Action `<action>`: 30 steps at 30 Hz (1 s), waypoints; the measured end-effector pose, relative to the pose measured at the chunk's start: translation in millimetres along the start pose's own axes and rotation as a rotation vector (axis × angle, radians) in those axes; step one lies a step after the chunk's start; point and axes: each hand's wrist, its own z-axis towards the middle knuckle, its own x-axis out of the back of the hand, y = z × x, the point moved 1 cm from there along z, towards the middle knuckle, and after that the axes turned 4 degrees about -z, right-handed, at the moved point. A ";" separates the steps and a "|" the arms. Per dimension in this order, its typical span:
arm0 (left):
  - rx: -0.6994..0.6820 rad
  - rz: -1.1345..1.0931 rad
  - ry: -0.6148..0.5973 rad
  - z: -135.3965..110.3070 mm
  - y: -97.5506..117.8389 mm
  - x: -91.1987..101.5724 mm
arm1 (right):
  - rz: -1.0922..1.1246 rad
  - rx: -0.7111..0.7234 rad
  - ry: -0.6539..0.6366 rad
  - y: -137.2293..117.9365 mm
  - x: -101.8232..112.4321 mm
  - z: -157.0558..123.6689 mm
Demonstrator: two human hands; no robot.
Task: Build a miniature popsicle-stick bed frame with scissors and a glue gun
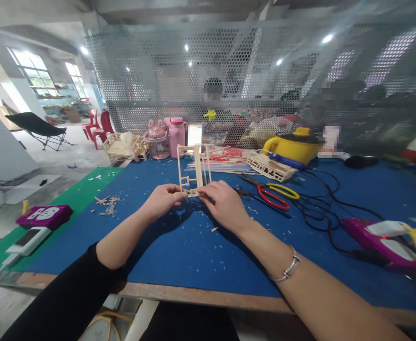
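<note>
My left hand (166, 201) and right hand (226, 202) both grip the lower end of a small wooden frame (199, 166), pinching it from either side and holding it upright before me, over the blue mat (201, 255). Wood scraps (107, 203) lie to my left; a slatted wooden piece (270, 166) sits beyond my right hand.

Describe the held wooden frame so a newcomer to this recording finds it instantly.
Above the blue tabletop, find the left hand and right hand near the middle. They hold the wooden frame upright by its lower edge; the slatted wooden piece behind it to the right is in neither hand.
</note>
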 end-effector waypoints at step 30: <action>-0.019 -0.066 -0.046 1.3 -0.2 4.5 | -0.012 -0.012 0.014 0.1 -0.4 0.2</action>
